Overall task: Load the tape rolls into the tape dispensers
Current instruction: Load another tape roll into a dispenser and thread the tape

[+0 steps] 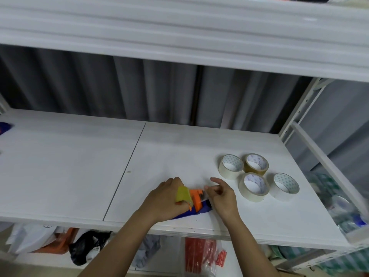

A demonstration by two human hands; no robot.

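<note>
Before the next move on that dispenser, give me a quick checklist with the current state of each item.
1. Dispenser held steady on the shelf by the left hand: ok.
2. Right hand at the orange cutter end, fingers pinched: ok.
3. Tape end actually gripped in the pinch: cannot tell, too small and blurred.
4. Roll seated on the dispenser's hub: cannot tell, the left hand covers it.
5. Spare rolls within reach, four lying flat to the right: ok.
6. Fingers clear of the cutting blade: cannot tell.

A single head-worn wide-angle camera looks forward and down, close over the white wooden shelf board (79,166), with grey pleated curtains (99,86) behind and another shelf overhead.
</note>
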